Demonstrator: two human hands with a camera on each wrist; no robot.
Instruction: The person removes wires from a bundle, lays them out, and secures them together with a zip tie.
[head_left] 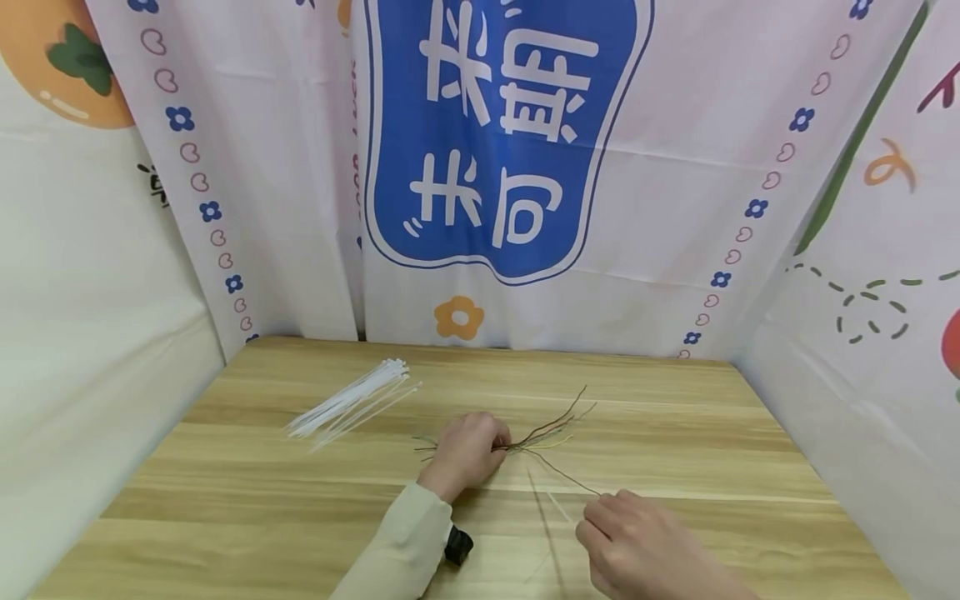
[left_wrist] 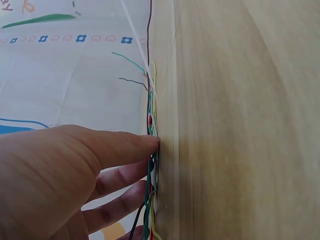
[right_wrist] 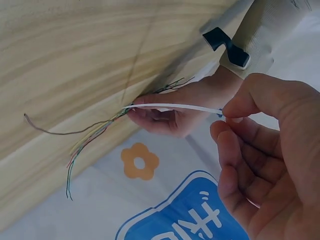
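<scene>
The bundle of thin multicoloured wires [head_left: 519, 447], pinched in the left hand [head_left: 465, 452] mid-way across the pale wooden tabletop [head_left: 697, 425], seems gathered but unbound, while toward the tabletop's near right the right hand [head_left: 637, 542] pinches a slim white plastic cable tie [right_wrist: 172, 106].

My left grip [head_left: 467, 450] holds coloured wires [head_left: 519, 446] over the tabletop [head_left: 225, 517]; my right grip [head_left: 637, 542] pinches a thin white strip [head_left: 560, 507]. White cable ties [head_left: 351, 400] lie farther left.
</scene>
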